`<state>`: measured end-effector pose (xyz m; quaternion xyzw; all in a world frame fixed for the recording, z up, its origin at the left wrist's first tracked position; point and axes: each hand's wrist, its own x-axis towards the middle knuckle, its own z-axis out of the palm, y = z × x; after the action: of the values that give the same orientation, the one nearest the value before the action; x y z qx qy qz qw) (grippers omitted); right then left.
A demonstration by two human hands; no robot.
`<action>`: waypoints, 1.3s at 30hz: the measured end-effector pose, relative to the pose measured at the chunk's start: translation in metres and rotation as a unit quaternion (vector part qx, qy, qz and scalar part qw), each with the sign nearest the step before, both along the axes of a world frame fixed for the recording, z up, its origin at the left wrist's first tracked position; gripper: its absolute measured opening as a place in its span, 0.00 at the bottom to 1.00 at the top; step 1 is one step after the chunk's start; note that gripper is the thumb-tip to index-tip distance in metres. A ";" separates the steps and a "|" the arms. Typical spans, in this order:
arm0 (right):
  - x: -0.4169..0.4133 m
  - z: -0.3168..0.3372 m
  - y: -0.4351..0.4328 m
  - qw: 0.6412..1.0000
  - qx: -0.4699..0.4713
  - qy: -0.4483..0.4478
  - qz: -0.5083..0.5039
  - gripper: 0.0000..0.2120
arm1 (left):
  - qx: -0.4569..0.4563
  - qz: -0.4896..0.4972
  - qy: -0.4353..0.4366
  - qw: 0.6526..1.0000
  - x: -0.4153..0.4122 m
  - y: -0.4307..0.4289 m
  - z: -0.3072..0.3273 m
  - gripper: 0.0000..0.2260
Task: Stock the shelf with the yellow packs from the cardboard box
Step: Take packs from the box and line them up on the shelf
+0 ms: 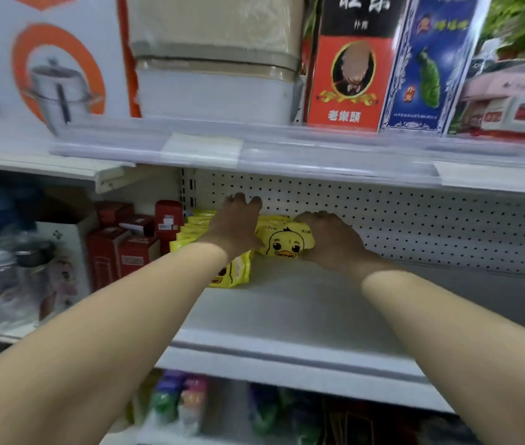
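Note:
Both my arms reach into the middle shelf (286, 309), a white shelf with a pegboard back. A row of yellow packs (190, 234) with a duck face stands on edge at the left of this shelf. My left hand (237, 224) rests on top of that row, fingers spread toward the pegboard. My right hand (331, 239) grips a yellow duck pack (286, 244) from its right side, holding it upright against the row's far end. More yellow packs (237, 271) stand below my left wrist. No cardboard box shows in the head view.
Red boxes (126, 245) stand left of the packs beyond the shelf upright. The upper shelf carries a cooker box (46, 65), a beige appliance (216, 59) and red and blue boxes (351, 75). Bottles (174, 403) fill the lower shelf. Bare shelf surface lies right of my hands.

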<state>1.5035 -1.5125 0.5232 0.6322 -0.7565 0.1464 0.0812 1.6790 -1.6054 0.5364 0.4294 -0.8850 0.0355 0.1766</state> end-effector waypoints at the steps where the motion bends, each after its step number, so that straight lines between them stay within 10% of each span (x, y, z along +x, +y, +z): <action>1: 0.012 0.003 0.010 1.000 0.009 0.004 0.000 0.34 | 0.013 0.002 0.003 1.000 0.013 0.012 0.002 0.34; 18: 0.184 -0.078 0.150 0.996 0.082 0.001 0.037 0.34 | 0.085 0.007 -0.049 0.995 0.193 0.163 -0.098 0.31; 39: 0.228 -0.379 0.150 0.906 0.399 -0.095 0.104 0.28 | 0.376 0.102 -0.164 0.906 0.289 0.173 -0.391 0.29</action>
<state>1.7318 -1.3622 0.1442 0.6698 -0.6860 -0.1013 -0.2656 1.9681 -1.4323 0.1454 0.5397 -0.8006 -0.2126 -0.1503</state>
